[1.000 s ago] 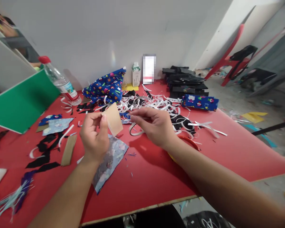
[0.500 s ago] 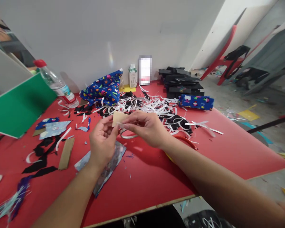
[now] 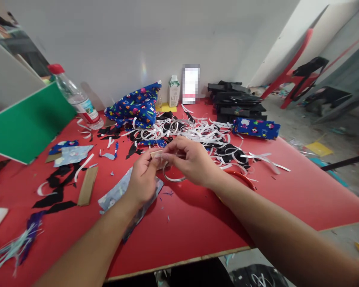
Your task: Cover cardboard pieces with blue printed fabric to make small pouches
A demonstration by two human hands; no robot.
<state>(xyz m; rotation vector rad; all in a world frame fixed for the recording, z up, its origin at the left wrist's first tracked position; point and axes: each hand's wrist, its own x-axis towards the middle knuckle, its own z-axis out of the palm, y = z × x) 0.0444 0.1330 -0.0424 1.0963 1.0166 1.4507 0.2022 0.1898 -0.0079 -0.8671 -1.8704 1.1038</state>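
Both hands meet over the red table, pinching a small beige piece of card (image 3: 156, 153). My left hand (image 3: 144, 175) has its thumb and fingertips closed on the card's near side. From the right, my right hand (image 3: 192, 160) pinches the same piece, its fingertips close to the left thumb and hiding much of it. Below the left hand and forearm lies a pale blue-grey patterned fabric piece (image 3: 115, 195), partly covered. Under the right forearm shows a red curved edge (image 3: 242, 177) of an object I cannot make out. Just beyond the hands is a heap of white strips (image 3: 194, 133).
A blue patterned cloth (image 3: 134, 107), water bottle (image 3: 88, 109), carton (image 3: 174, 91) and upright blurred screen (image 3: 190, 85) stand along the wall. Right are stacked black folded pieces (image 3: 237, 101) and a blue patterned bundle (image 3: 255, 128). Left are a green board (image 3: 30, 123) and cardboard strip (image 3: 88, 185).
The card has tilted and less of it shows between my fingers. Both hands stay closed on it. The whole view has shifted slightly.
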